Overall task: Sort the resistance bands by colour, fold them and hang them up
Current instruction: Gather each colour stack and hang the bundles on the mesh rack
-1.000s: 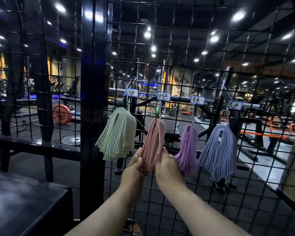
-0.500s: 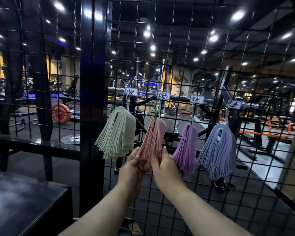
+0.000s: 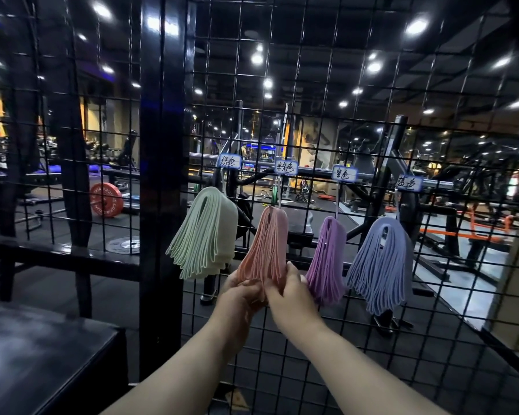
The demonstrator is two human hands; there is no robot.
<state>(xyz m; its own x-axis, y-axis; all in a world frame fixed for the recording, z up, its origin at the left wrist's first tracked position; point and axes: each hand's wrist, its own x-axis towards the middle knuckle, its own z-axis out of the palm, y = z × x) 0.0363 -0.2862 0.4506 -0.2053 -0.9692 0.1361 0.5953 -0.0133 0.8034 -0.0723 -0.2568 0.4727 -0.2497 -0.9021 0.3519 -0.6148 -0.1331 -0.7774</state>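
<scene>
The pink bands (image 3: pixel 268 244) hung on the wire grid (image 3: pixel 312 115) under their own tag (image 3: pixel 286 167), so each colour had its own spot. My left hand (image 3: pixel 240 298) and right hand (image 3: pixel 291 295), close together, pinched their bottom ends, I think to make them hang neat and flat.

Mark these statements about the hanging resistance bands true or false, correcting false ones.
1. From left hang the green bundle, pink bundle, purple bundle and blue bundle of folded rubber bands, on the black wire grid. True.
2. Both hands grip the green bundle. False: the left hand and right hand grip the pink bundle.
3. A white label sits above each bundle. True.
4. The blue bundle touches the green bundle. False: two bundles hang between them.
</scene>
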